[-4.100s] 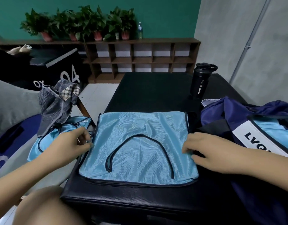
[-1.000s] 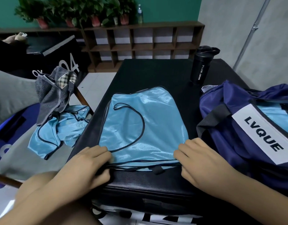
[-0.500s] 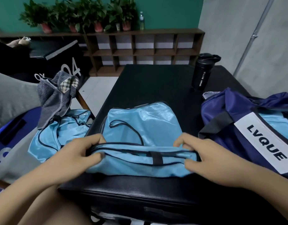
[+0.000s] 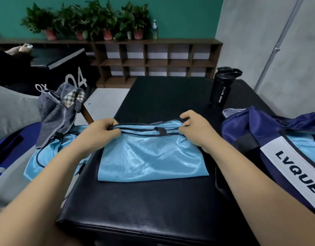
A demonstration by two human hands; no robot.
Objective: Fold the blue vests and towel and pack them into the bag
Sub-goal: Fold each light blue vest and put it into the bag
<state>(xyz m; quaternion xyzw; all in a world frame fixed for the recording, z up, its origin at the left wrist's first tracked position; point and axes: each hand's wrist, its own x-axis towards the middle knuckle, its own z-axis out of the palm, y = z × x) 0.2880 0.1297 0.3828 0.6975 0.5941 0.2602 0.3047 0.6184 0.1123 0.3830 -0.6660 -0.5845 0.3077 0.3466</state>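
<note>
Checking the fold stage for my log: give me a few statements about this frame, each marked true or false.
1. Both the left hand and right hand grip the far edge of the blue vest. True.
2. The sport bottle lies on its side. False: it stands upright on the table.
3. The striped towel is inside the bag. False: it hangs left of the table, outside.
4. A second vest lies below the towel. True.

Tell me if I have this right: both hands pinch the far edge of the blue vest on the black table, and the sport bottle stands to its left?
Not quite: the head view shows the sport bottle to the right of the blue vest, not its left. The rest holds: left hand and right hand pinch its far edge on the black table.
</note>
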